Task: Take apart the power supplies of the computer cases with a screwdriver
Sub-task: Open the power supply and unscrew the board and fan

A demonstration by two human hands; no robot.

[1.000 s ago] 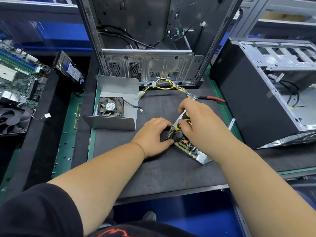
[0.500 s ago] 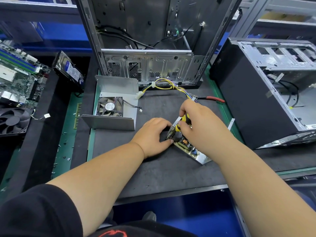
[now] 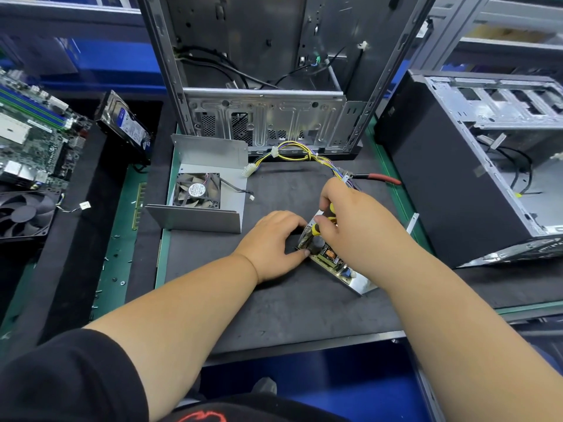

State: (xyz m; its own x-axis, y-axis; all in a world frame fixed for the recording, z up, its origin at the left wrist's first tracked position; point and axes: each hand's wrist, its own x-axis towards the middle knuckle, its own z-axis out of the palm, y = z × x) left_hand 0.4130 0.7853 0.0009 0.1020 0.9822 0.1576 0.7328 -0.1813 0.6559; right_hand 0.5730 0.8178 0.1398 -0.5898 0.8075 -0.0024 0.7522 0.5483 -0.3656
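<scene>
On the matte dark surface [image 3: 274,315], the opened power supply [image 3: 338,263] lies just right of centre — a shiny sheet-metal tray carrying a circuit board with a round black capacitor and copper coil. The left hand [image 3: 274,242] grasps its near-left corner, fingers curled on the rim. The right hand [image 3: 350,220] clenches the ribbed yellow-and-black screwdriver [image 3: 324,220] over the board. A bundle of yellow and black wires [image 3: 298,152] loops off toward 12 o'clock. At 10 o'clock sits the bent grey metal cover [image 3: 207,166] holding a square black fan [image 3: 197,190] — behind it, an upright steel computer case [image 3: 265,117]
</scene>
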